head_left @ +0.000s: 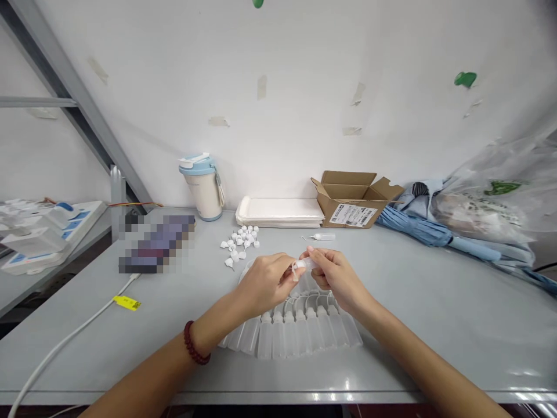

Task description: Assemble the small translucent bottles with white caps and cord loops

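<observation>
My left hand (266,280) is closed, its fingertips pinching a white tethered cap (296,269) at the neck of a small translucent plastic bottle (310,263). Around that bottle's body wrap the fingers of my right hand (334,273), which hide most of it. Whether the cap is seated on the neck I cannot tell. Below both hands, several translucent bottles (287,338) lie fanned side by side, with white fittings and thin looped straps at their necks. Another such bottle (324,237) lies alone beyond my right hand. Loose white caps (244,237) are scattered beyond my left hand.
Along the wall stand a cream tumbler (202,188), a stack of white trays (281,212) and an open cardboard box (357,200). A blue umbrella (418,227) and a plastic bag (487,197) lie at right. A phone (159,244) with a white cable (82,328) is at left.
</observation>
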`<action>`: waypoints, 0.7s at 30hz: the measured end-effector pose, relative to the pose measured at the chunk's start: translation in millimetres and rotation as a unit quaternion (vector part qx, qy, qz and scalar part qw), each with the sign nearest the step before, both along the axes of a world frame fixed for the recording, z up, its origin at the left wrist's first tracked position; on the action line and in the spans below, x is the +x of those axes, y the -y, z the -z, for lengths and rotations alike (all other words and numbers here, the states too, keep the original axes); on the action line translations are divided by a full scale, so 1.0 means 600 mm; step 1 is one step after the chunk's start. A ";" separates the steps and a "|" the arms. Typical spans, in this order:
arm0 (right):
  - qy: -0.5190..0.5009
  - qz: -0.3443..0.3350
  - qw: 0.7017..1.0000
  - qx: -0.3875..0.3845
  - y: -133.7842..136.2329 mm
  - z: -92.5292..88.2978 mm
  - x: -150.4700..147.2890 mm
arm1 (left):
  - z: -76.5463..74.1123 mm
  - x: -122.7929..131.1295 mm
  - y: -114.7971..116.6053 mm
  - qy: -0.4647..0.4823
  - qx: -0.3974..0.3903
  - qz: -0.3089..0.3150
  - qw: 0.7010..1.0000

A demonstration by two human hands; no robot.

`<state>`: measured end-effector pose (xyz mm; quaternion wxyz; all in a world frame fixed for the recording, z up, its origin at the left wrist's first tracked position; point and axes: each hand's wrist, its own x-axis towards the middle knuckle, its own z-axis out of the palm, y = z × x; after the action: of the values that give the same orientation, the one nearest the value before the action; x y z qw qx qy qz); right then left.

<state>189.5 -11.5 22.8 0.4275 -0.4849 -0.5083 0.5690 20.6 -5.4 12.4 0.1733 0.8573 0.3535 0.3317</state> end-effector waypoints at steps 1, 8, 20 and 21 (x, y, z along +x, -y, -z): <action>0.009 0.002 1.000 0.006 -0.001 0.001 0.000 | 0.001 0.000 -0.001 0.000 -0.002 -0.002 1.000; 0.068 0.010 0.996 0.049 -0.001 0.002 -0.003 | 0.004 0.000 0.001 0.000 -0.009 -0.012 1.000; 0.144 0.035 0.976 0.162 -0.002 0.013 0.002 | -0.018 0.005 0.005 0.109 -0.235 -0.022 0.966; 0.146 0.031 0.974 0.173 -0.001 0.013 0.002 | -0.021 0.005 0.006 0.121 -0.260 -0.017 0.958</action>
<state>191.0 -11.0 15.0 0.4436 -0.4971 -0.6404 0.3820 23.4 -9.2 24.8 0.4258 0.7300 0.4184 0.3327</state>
